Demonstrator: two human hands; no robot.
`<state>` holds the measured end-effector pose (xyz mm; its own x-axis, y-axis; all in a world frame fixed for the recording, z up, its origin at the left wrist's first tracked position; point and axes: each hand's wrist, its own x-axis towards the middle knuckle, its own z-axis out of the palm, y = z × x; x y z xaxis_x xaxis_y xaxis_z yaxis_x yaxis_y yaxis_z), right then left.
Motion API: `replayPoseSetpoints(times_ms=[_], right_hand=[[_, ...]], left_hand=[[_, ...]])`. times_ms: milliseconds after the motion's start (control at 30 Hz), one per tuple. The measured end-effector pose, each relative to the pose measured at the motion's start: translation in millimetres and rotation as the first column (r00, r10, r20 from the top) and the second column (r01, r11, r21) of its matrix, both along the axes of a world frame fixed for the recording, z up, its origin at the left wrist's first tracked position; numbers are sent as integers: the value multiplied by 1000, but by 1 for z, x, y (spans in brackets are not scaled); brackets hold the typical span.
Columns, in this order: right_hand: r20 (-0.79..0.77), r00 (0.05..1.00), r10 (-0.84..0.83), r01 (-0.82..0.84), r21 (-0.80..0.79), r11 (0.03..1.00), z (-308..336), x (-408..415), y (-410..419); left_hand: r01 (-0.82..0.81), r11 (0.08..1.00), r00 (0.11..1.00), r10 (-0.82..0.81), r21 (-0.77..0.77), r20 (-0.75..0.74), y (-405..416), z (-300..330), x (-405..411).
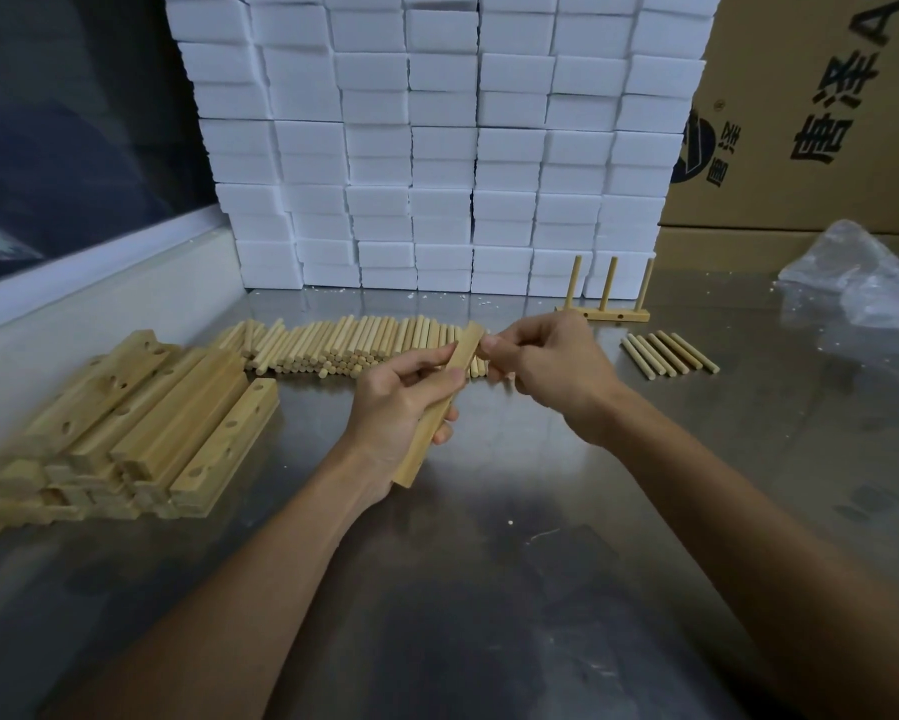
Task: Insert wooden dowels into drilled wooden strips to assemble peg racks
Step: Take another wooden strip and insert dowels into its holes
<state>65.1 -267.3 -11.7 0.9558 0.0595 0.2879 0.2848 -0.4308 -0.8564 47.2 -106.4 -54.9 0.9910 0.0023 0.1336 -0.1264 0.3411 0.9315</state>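
Observation:
My left hand grips a pale wooden strip held tilted above the steel table, its far end pointing up and away. My right hand is curled right beside the strip's far end, its fingertips touching it; a dowel inside that fist is mostly hidden. A long row of loose dowels lies behind the hands. Drilled strips are stacked at the left. A finished peg rack with three upright dowels stands at the back right.
Several loose dowels lie to the right of my right hand. White foam blocks form a wall at the back. Cardboard boxes and crumpled clear plastic sit at the right. The steel table reaches toward me.

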Motion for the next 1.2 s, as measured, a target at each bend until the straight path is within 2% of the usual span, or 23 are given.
replayPoseSetpoints(times_ms=[33,67,133,167,200,267,367,467,533,700,867,933,1000,1067,1200], right_hand=[[-24,999,27,-26,52,998,1,-2,0],[28,999,37,-38,31,999,2,-4,0],[300,952,67,12,-254,967,1,-6,-2],[424,897,124,73,-420,905,-1,-7,-2],[493,853,169,144,-536,832,-2,-8,-1],[524,834,175,226,-613,757,-3,-8,-1],[497,860,114,206,-543,814,-4,-7,0],[300,954,22,84,-336,938,-1,-1,1],[215,977,9,55,-287,956,0,1,0],[311,950,18,86,-318,944,1,-3,1],[321,938,-135,175,-100,979,4,6,-17],[279,943,-181,219,-108,970,-2,15,-28],[200,958,-205,243,-193,951,-13,23,-39],[129,962,-241,268,-266,926,-26,32,-48],[48,951,-306,306,-296,905,-42,50,-56]], left_hand=[[5,1000,1000,-5,-5,3,0,0,0],[10,1000,1000,-10,-13,2,0,1,1],[16,999,1000,-17,-44,-16,-1,2,1],[18,998,999,-20,-65,-28,-1,2,1],[21,996,999,-24,-83,-39,-1,2,1],[29,995,998,-33,-93,-44,-1,2,1],[25,998,999,-26,-58,-23,-3,2,0],[17,1000,1000,-17,-25,-7,-2,0,-1],[22,1000,1000,-22,-23,-10,-2,0,0],[-23,997,997,17,-72,-76,0,-4,5],[-206,955,963,159,-211,-218,13,-7,13],[-236,940,948,167,-245,-271,19,-8,16],[-240,933,942,157,-268,-297,21,-9,17],[-230,931,944,143,-284,-296,22,-9,17],[-209,930,950,119,-302,-289,22,-7,17]])
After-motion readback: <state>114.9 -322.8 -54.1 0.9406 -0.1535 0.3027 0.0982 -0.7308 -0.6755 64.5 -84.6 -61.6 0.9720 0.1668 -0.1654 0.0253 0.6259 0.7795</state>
